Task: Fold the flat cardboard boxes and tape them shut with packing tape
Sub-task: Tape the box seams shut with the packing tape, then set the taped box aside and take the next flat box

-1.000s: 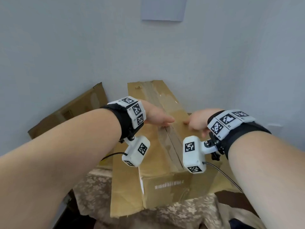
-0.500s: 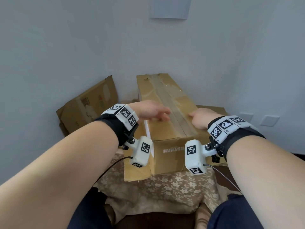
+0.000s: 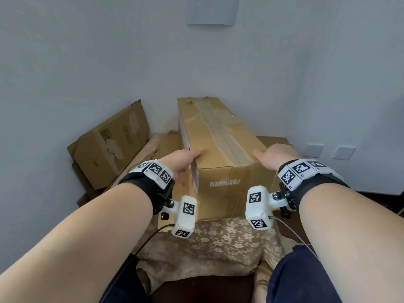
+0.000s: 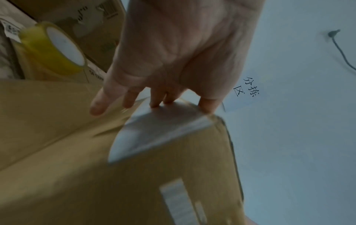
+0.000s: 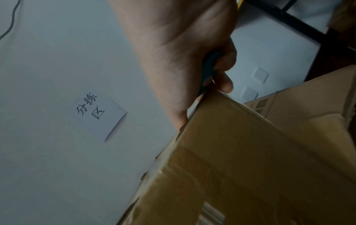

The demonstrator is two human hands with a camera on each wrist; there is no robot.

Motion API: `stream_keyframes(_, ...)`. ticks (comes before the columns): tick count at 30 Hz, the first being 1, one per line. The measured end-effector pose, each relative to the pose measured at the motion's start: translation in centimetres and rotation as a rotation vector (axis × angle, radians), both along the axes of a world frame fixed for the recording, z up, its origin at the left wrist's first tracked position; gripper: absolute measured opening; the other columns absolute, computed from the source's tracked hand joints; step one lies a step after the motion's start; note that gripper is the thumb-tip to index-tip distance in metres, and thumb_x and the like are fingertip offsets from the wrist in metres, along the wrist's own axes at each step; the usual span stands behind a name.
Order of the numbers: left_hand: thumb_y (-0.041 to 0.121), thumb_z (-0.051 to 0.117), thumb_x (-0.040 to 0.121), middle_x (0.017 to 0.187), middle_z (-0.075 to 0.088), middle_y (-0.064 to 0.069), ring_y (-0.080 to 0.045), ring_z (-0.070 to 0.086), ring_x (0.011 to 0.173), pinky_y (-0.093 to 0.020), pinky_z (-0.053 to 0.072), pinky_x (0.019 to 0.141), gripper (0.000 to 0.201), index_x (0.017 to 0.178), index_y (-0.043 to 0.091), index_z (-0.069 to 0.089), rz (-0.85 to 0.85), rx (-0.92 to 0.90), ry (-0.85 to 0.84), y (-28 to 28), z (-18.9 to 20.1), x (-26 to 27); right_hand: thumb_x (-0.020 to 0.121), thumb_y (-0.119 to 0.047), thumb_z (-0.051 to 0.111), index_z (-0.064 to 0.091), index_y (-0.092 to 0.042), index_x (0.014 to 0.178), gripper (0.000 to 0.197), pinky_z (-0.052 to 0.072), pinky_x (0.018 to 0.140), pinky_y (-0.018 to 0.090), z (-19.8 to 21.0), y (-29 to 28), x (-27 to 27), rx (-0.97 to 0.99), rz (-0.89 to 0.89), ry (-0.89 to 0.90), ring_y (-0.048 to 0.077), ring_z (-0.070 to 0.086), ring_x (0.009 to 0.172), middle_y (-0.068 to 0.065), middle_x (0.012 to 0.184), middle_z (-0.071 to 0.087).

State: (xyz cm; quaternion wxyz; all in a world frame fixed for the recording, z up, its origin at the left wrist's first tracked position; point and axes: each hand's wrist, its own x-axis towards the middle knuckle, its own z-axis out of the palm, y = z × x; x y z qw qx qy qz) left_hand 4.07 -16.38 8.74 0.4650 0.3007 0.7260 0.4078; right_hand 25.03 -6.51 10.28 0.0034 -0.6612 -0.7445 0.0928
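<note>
A long brown cardboard box (image 3: 209, 136) lies on the cloth-covered table, its top seam covered by clear tape (image 3: 220, 130). My left hand (image 3: 183, 158) lies over the box's near left top edge, thumb flat on top and fingers spread down the left side (image 4: 154, 103). On the near right top edge rests my right hand (image 3: 273, 154), thumb on top. In the right wrist view its curled fingers hold a dark blue handle (image 5: 210, 68) against the palm. A yellow tape roll (image 4: 53, 50) stands on flat cardboard left of the box.
A flattened box (image 3: 109, 145) leans on the left wall. More flat cardboard (image 3: 275, 141) lies under and beside the long box. The table's floral cloth (image 3: 218, 241) hangs toward my knees. Wall sockets (image 3: 314, 149) are at the right, a paper sign (image 5: 96, 112) is on the wall.
Both hands have left the taped middle seam and moved apart to the box's left and right top edges. My head has pulled back, so the box looks farther away.
</note>
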Motion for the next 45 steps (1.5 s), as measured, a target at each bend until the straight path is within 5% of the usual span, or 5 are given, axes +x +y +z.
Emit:
stream_keyframes(14,0.026,0.056,0.095,0.091,0.059,0.007,-0.012,0.061,0.077,-0.026,0.056,0.067,0.057,0.146,0.025,0.031,-0.137,0.376,0.133,1.7,10.8,3.5,0.092,-0.058,0.042,0.056,-0.005,0.081,0.056,0.045,0.054,0.026,2.1,0.1,2.9,-0.082,-0.030,0.618,0.029,0.069,0.076,0.010,0.077,0.067)
stream_keyframes(27,0.033,0.058,0.091,0.155,0.027,0.000,-0.019,0.029,0.139,-0.034,0.021,0.115,0.077,0.152,0.024,0.012,-0.919,-0.005,0.934,4.0,4.7,10.8,0.094,-0.057,0.041,0.053,-0.009,0.120,0.055,0.036,0.045,0.026,2.8,-1.0,5.0,-0.275,0.011,0.471,0.014,0.068,0.054,0.000,0.087,0.066)
stream_keyframes(35,0.025,0.057,0.091,0.148,0.039,-0.003,-0.021,0.039,0.134,-0.032,0.030,0.110,0.056,0.145,0.022,0.038,-0.591,0.093,0.848,4.6,6.3,7.8,0.094,-0.050,0.051,0.016,-0.027,0.153,0.073,0.037,0.045,0.023,1.7,-0.2,5.7,-0.245,0.131,0.479,0.018,0.071,0.075,0.006,0.141,0.050)
stream_keyframes(40,0.025,0.047,0.083,0.138,0.043,-0.012,-0.031,0.027,0.135,-0.060,0.014,0.109,0.046,0.129,0.019,0.049,-0.061,-0.207,1.297,3.6,6.3,2.8,0.100,-0.022,0.041,0.030,-0.025,0.150,0.052,0.042,0.104,0.035,1.8,0.3,5.0,-0.084,0.170,0.223,0.026,0.047,0.127,0.003,0.154,0.033)
stream_keyframes(45,0.025,0.049,0.091,0.102,0.062,-0.018,-0.031,0.057,0.090,-0.033,0.047,0.081,0.028,0.091,0.000,0.059,0.007,-0.111,1.053,2.1,7.4,-0.8,0.100,-0.013,0.034,0.048,-0.014,0.140,0.042,0.042,0.104,0.035,2.0,0.5,4.9,-0.006,0.147,-0.118,0.028,0.048,0.127,0.007,0.144,0.046)
